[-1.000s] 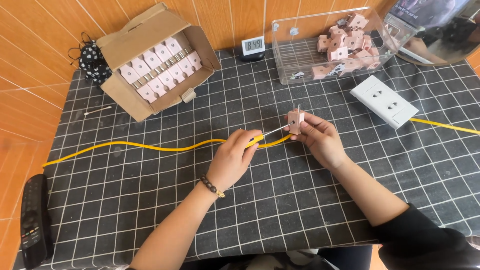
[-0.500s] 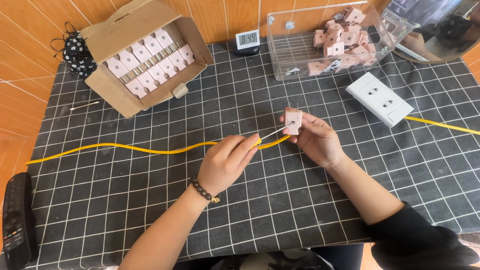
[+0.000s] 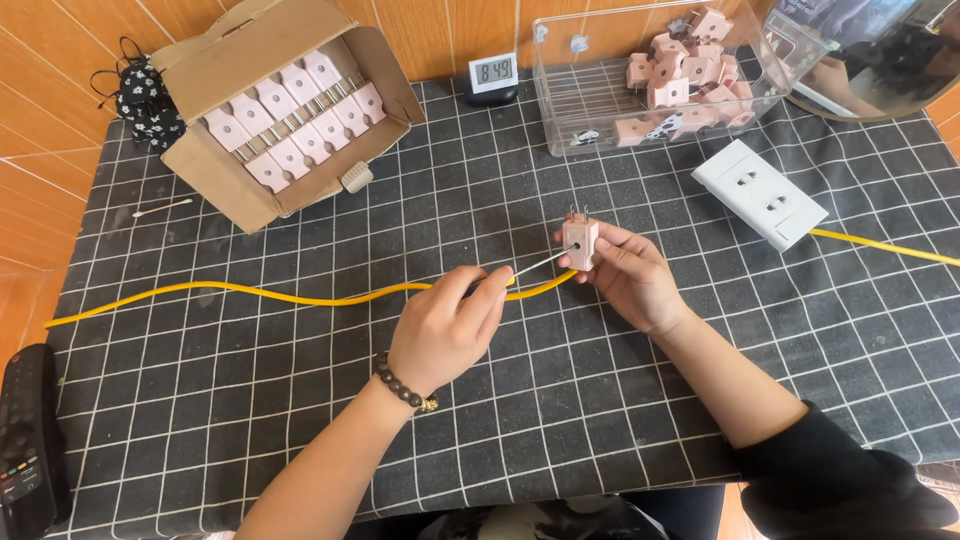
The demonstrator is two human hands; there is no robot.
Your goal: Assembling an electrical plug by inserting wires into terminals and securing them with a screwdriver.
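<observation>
My right hand point(image 3: 630, 275) holds a small pink electrical plug point(image 3: 580, 238) upright, its metal prongs pointing up. My left hand point(image 3: 445, 325), with a bead bracelet on the wrist, grips a thin screwdriver point(image 3: 535, 265) whose tip touches the face of the plug. Both hands hover over the middle of a table under a black checked cloth point(image 3: 600, 420). A yellow cable point(image 3: 250, 292) lies across the cloth and passes just under my hands.
An open cardboard box point(image 3: 215, 60) of pink plugs sits at the back left. A clear plastic bin point(image 3: 570, 110) with more pink plugs stands at the back right, beside a white power strip point(image 3: 760, 192). A small digital clock point(image 3: 493, 74), a dark remote point(image 3: 25, 440) and a cotton swab point(image 3: 165, 207) also lie about.
The hands keep the same hold on plug and screwdriver. The view has tilted down slightly, so the table items sit higher in frame.
</observation>
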